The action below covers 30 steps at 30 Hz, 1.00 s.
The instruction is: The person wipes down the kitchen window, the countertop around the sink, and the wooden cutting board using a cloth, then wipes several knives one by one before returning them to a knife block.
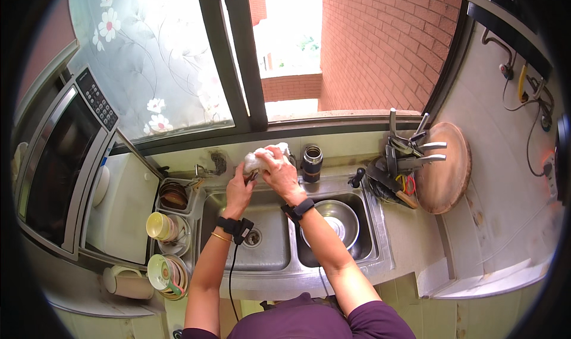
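Observation:
My right hand (281, 174) is closed over a bunched white cloth (256, 161) above the back rim of the sink. Just left of it, my left hand (239, 189) pinches a small dark item (251, 177) with a metallic glint, right under the cloth; its kind cannot be told. Part of a greyish thing shows behind my right fingers, mostly hidden. An uncapped dark vacuum flask (312, 163) stands upright behind the sink, to the right of my right hand. Below my hands lies the left steel basin (267, 254) with its drain. A steel bowl (348, 218) sits in the right basin, partly behind my right forearm.
Stacked bowls (158, 226) and more dishes (166, 274) line the left side, near a microwave oven (62, 169). At right stand a knife block with several knives (392, 156), a cleaver (383, 178) and a round wooden board (446, 169). A cable (231, 276) hangs from my left wrist.

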Each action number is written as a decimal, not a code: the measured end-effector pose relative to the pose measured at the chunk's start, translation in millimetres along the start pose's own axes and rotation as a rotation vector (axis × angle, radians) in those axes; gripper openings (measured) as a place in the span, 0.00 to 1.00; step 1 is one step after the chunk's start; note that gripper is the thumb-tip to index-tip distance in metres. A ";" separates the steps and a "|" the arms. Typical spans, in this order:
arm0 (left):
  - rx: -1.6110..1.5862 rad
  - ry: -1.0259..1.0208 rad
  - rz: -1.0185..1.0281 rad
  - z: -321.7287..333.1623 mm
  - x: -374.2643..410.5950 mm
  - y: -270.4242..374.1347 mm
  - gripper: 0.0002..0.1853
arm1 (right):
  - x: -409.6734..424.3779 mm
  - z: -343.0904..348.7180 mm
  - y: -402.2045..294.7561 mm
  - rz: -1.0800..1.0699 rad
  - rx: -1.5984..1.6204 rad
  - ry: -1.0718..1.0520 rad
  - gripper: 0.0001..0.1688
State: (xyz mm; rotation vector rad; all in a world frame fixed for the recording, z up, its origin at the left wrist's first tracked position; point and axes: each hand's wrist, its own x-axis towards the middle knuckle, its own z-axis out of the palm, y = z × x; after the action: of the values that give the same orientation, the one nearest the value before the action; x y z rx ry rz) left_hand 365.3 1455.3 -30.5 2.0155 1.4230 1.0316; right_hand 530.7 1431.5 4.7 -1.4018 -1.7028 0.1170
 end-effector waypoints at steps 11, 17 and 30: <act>0.001 -0.074 -0.063 -4.4 3.6 16.8 0.11 | -10.8 12.3 120.6 0.278 0.467 0.171 0.33; -0.025 -0.105 -0.092 -6.1 5.3 16.2 0.11 | -63.7 76.7 167.7 0.398 0.586 0.226 0.37; -0.073 -0.121 -0.151 -6.7 3.3 16.5 0.14 | -181.1 71.5 261.1 0.576 0.235 0.126 0.29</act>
State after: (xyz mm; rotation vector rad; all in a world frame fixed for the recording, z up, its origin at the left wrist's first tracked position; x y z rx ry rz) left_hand 370.3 1452.2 -13.4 1.8554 1.4280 0.8696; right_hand 666.7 1406.4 -290.2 -1.6397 -1.1034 0.5191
